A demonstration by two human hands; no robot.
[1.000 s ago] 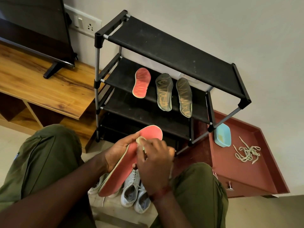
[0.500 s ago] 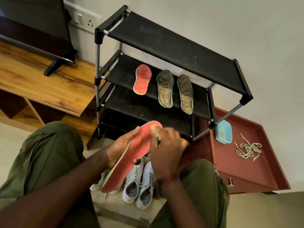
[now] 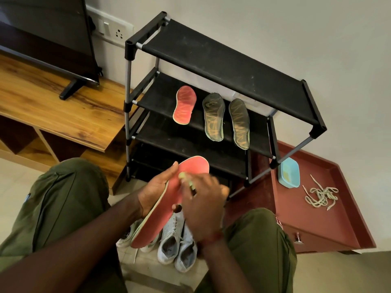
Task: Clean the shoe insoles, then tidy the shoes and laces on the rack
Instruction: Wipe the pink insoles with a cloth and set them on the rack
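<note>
My left hand (image 3: 157, 188) holds a long red insole (image 3: 167, 210) from beneath, tilted over my lap. My right hand (image 3: 204, 201) grips a small pale brush (image 3: 186, 179) whose head presses on the insole's upper half; this hand is blurred by motion. On the second shelf of the black rack (image 3: 222, 58) lie another red insole (image 3: 184, 105) and two dark grey insoles (image 3: 213, 116) (image 3: 239, 123). White shoes (image 3: 177, 246) stand on the floor between my knees. A tangle of pale laces (image 3: 320, 195) lies on the red tray (image 3: 342, 225).
A light blue dish (image 3: 289, 172) sits on the red tray beside the rack's right leg. A wooden TV unit (image 3: 48, 108) with a television (image 3: 42, 34) stands left of the rack. My knees in green trousers flank the shoes.
My right hand with the brush slid from the insole's middle up to its toe end and back down a little. The left hand keeps holding the insole.
</note>
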